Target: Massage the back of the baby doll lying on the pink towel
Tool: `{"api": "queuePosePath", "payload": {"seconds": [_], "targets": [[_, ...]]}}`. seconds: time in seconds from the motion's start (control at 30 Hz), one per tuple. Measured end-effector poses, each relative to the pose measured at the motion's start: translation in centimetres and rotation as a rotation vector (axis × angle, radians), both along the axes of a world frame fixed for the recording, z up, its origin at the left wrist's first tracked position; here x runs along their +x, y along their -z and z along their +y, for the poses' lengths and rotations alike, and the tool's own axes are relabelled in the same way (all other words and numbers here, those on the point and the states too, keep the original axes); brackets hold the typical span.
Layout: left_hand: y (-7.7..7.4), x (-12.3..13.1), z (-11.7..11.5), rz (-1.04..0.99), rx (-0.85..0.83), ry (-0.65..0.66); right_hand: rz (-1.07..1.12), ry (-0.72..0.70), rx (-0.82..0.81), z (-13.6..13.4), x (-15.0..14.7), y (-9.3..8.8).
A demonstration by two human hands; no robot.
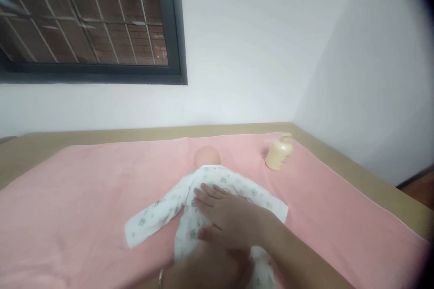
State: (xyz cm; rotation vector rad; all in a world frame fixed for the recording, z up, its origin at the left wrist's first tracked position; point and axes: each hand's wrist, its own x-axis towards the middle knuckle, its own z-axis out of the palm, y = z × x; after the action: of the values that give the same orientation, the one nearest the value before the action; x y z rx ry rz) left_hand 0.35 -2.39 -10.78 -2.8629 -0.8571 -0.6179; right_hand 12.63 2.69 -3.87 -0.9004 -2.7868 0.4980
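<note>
A baby doll [206, 157] lies on its back on a pink towel [84, 198], head toward the wall. It wears a white printed garment [162, 210] with the sleeves spread out. My right hand [227, 219] rests flat on the doll's chest, fingers stretched out and pointing left. My left hand [210, 271], with a thin bangle at the wrist, lies low on the doll's body at the bottom edge. It is partly under the right hand and its fingers are hidden.
A cream pump bottle [278, 153] stands on the towel right of the doll's head. The towel covers a tan surface [373, 180] set in the corner of two white walls. A barred dark-framed window [91, 22] is at the upper left.
</note>
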Motion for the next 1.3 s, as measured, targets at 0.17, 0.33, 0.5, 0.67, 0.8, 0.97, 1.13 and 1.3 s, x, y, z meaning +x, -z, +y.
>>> {"api": "queuePosePath", "payload": {"seconds": [0.17,0.33,0.5,0.67,0.8,0.97,1.13,1.3], "targets": [[-0.8,-0.1,0.5,0.021,-0.005,0.096,0.038,0.021,0.114,3.1,-1.1,1.0],[-1.5,-0.2,0.6,0.006,-0.007,0.133,-0.032,0.192,0.035,2.5,0.7,0.8],[-1.7,-0.5,0.3,-0.001,-0.012,0.118,-0.004,0.127,0.004,-0.1,-0.2,0.4],[-1.6,-0.1,0.4,0.004,-0.03,0.116,0.044,-0.023,0.194,4.0,-1.5,1.6],[-0.9,0.2,0.8,-0.004,0.012,0.147,-0.002,0.084,0.174,6.2,-0.1,2.2],[-2.9,0.0,0.0,0.014,-0.017,0.075,0.012,0.051,0.181,3.5,0.5,1.3],[-3.0,0.3,0.1,0.008,-0.049,0.082,0.045,-0.051,0.274,3.0,-1.9,1.0],[-0.6,0.5,1.1,-0.027,0.017,0.173,0.08,0.021,0.291,5.9,-2.0,1.9]]}}
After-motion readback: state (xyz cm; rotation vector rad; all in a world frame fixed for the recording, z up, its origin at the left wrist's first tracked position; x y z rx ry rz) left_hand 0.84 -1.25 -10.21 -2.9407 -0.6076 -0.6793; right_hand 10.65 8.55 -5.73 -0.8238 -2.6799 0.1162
